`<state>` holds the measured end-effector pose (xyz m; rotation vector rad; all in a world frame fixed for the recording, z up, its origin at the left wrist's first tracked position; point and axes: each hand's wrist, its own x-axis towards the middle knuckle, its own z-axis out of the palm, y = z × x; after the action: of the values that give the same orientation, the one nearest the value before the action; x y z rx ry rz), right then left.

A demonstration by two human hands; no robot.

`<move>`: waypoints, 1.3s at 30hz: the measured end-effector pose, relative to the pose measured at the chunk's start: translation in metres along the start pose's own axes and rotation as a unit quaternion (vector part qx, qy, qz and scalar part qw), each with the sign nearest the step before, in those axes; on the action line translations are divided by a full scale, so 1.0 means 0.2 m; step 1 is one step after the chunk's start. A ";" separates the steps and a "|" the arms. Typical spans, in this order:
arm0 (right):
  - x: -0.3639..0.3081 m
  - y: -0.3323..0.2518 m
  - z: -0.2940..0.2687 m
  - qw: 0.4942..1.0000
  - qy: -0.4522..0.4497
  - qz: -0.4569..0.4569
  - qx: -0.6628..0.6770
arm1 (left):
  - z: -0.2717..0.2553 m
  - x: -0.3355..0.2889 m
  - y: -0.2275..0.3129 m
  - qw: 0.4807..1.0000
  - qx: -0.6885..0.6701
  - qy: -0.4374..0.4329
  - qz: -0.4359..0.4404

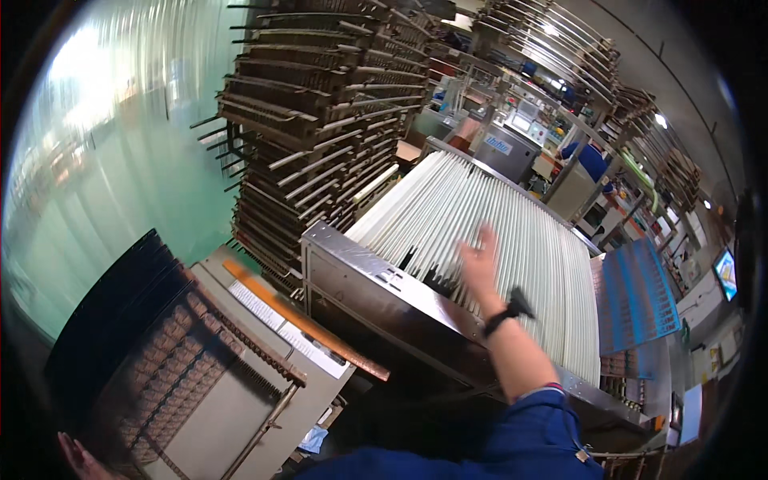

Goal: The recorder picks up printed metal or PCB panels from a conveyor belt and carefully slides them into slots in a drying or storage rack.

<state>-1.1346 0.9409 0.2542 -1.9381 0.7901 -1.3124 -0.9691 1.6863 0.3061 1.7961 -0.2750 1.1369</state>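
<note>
My right hand [478, 260] is stretched out over a bed of white rollers [528, 264] in a steel frame. It is slightly blurred, its fingers are apart, and it holds nothing I can see. A black band [508, 312] circles that wrist below a blue sleeve [524, 424]. Only part of my left hand [76, 458] shows, at the lower left rim. Close to it is a large panel [172, 364] with rows of copper-coloured patterns and a dark upper section. Whether the left fingers grip the panel is hidden.
Tall stacks of brown racks with protruding rods [312, 120] stand beyond the rollers. A translucent green curtain [152, 184] hangs at the left. A blue and copper panel [640, 296] leans at the right end. An orange-brown bar [308, 320] lies on the beige stand.
</note>
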 end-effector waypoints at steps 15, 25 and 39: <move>-0.56 0.49 -3.12 0.638 0.677 0.276 -0.241 | 1.43 -0.57 0.82 0.898 -0.333 -0.288 -0.006; -0.59 0.54 -3.11 0.715 0.678 0.169 0.004 | 2.26 -0.96 1.55 0.807 -0.323 -0.486 0.090; -0.37 0.46 -3.12 0.833 0.543 0.013 -0.108 | 2.53 -1.11 1.45 0.737 -0.331 -0.588 -0.025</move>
<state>-1.7564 0.8283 0.3149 -1.1556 1.5169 -2.4034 -0.9739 1.0657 0.2495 1.5690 -1.1889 -0.3293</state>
